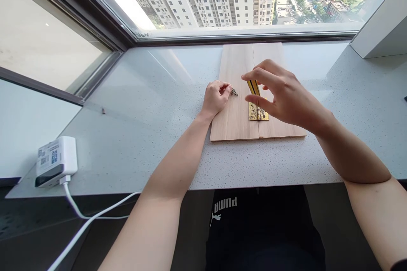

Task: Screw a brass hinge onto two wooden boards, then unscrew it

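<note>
Two light wooden boards (233, 123) lie side by side on the speckled sill. A gold hinge (253, 112) spans their seam near the front end. Above it, a screwdriver with a yellow and black handle (253, 87) stands tilted, its shaft reaching down to the hinge's right part. My right hand (280, 89) is around the handle with thumb and fingers apart. My left hand (216, 96) rests at the left board's edge, fingers closed on small screws (234, 92), some of which show beside the fingertips.
A white device (57, 161) with a white cable (95, 216) sits at the left end of the sill (143, 135). The window frame (203, 41) runs behind the boards. At the back right stands a white box-like object (381, 21).
</note>
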Demonstrator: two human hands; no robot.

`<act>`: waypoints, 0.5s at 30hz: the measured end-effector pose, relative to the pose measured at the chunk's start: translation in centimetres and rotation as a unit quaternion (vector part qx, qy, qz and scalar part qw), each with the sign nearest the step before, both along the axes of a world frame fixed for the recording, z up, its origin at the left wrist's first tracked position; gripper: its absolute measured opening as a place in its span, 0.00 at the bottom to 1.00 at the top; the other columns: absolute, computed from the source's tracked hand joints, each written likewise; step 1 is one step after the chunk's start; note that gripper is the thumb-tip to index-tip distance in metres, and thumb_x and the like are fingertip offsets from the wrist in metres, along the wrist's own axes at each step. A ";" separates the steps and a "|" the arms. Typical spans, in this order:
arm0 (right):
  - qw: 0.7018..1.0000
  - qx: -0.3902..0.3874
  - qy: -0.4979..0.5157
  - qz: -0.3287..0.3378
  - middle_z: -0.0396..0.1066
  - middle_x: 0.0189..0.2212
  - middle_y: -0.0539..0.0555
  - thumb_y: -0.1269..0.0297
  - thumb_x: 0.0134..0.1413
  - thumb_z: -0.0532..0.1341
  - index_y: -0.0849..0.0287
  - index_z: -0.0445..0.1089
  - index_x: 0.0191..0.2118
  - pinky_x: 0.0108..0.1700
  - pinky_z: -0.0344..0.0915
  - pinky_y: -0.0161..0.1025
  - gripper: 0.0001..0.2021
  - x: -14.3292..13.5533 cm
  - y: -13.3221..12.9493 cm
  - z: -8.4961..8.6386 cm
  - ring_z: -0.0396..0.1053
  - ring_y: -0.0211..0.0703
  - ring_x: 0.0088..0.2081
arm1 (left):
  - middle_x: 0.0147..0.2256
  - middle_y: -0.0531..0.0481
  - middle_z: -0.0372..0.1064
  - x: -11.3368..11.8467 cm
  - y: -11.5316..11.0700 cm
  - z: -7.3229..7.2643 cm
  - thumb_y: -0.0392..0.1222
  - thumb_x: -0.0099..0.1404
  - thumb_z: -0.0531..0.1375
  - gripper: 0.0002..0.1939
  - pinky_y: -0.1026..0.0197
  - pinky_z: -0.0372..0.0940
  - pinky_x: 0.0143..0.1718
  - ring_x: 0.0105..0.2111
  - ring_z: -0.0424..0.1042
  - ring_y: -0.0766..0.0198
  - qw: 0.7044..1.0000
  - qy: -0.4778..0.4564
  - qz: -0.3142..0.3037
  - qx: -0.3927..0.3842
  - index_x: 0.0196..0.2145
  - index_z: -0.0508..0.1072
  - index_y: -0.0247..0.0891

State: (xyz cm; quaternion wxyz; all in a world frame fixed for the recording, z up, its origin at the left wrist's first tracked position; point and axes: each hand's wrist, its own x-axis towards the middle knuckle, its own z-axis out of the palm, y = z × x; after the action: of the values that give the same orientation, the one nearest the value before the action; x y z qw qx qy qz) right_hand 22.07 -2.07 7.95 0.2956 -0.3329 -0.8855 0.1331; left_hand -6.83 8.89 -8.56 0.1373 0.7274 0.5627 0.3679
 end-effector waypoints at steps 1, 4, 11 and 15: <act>1.000 -0.001 0.009 -0.004 0.77 0.58 0.63 0.63 0.80 0.62 0.57 0.77 0.61 0.55 0.76 0.49 0.12 -0.1 0.1 -0.1 0.76 0.50 0.48 | 0.46 0.41 0.82 0.0 0.0 0.0 0.44 0.83 0.64 0.08 0.42 0.74 0.61 0.51 0.78 0.46 1.000 0.001 0.001 0.000 0.46 0.83 0.44; 0.999 -0.016 0.012 -0.038 0.77 0.54 0.61 0.65 0.81 0.60 0.55 0.78 0.58 0.53 0.77 0.49 0.11 -0.3 0.2 -0.1 0.78 0.49 0.46 | 0.45 0.41 0.81 0.0 0.1 -0.1 0.43 0.83 0.64 0.07 0.42 0.74 0.61 0.51 0.77 0.46 1.000 0.000 0.003 0.000 0.45 0.83 0.44; 0.996 -0.085 0.004 -0.007 0.83 0.57 0.61 0.70 0.81 0.53 0.56 0.71 0.72 0.56 0.77 0.49 0.22 -0.1 -0.1 0.5 0.80 0.49 0.53 | 0.46 0.42 0.82 0.0 0.2 -0.2 0.43 0.83 0.64 0.07 0.43 0.73 0.61 0.50 0.77 0.47 1.000 -0.005 0.000 0.001 0.45 0.83 0.44; 0.997 -0.079 -0.014 -0.001 0.79 0.63 0.62 0.67 0.82 0.59 0.54 0.75 0.73 0.59 0.77 0.51 0.21 -0.2 -0.1 0.2 0.79 0.52 0.55 | 0.45 0.41 0.82 0.0 0.1 -0.2 0.43 0.83 0.65 0.07 0.43 0.73 0.61 0.51 0.77 0.46 1.000 -0.005 0.002 0.003 0.45 0.83 0.44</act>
State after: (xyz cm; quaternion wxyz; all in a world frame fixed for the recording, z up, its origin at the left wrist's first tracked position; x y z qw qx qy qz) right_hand 21.85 -2.19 8.13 0.2561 -0.3584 -0.8757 0.1978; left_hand -6.84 9.04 -8.72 0.1370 0.7251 0.5623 0.3732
